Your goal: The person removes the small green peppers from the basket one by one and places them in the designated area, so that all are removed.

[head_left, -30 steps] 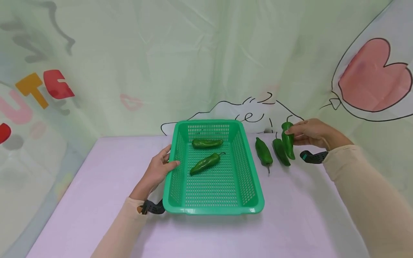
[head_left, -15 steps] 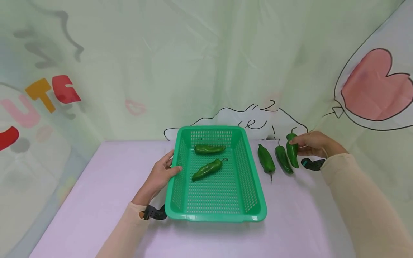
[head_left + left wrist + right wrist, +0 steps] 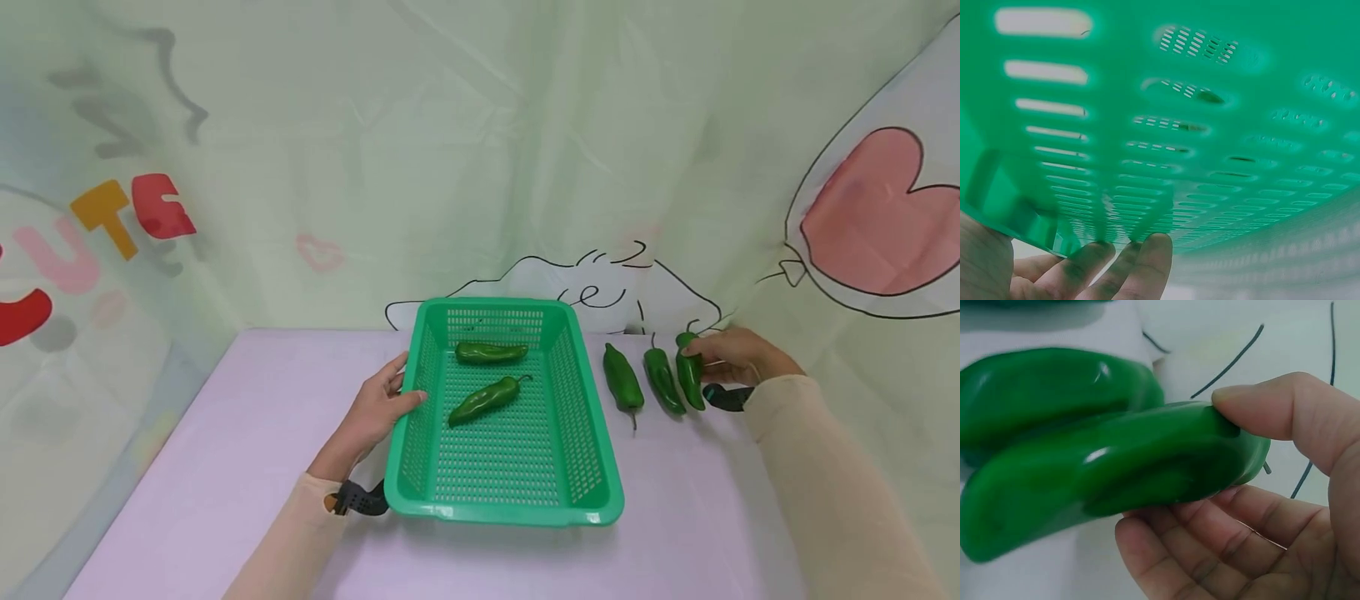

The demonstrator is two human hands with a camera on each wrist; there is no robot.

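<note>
My left hand [image 3: 378,408] grips the left rim of a green plastic basket [image 3: 506,512], thumb over the edge. In the left wrist view, its fingertips [image 3: 1155,247] press against the basket's slotted outside. Two green peppers lie in the basket: one pepper [image 3: 491,353] near the far wall, another pepper [image 3: 487,400] slantwise before it. On the right, my right hand [image 3: 738,354] pinches a green pepper [image 3: 1116,469] near its stem end between thumb and fingers. Its tip points toward me, close over the table. Just left of it lies a second pepper [image 3: 663,382].
Another green pepper [image 3: 622,379] lies by the basket's right wall, stem toward me. The table [image 3: 247,450] has a pale lilac cover. A printed curtain [image 3: 420,150] hangs behind the table's far edge.
My right hand has brought its pepper down and slightly right, so it now lies apart from the neighbouring one it overlapped. The head view has shifted slightly; my left hand keeps its grip.
</note>
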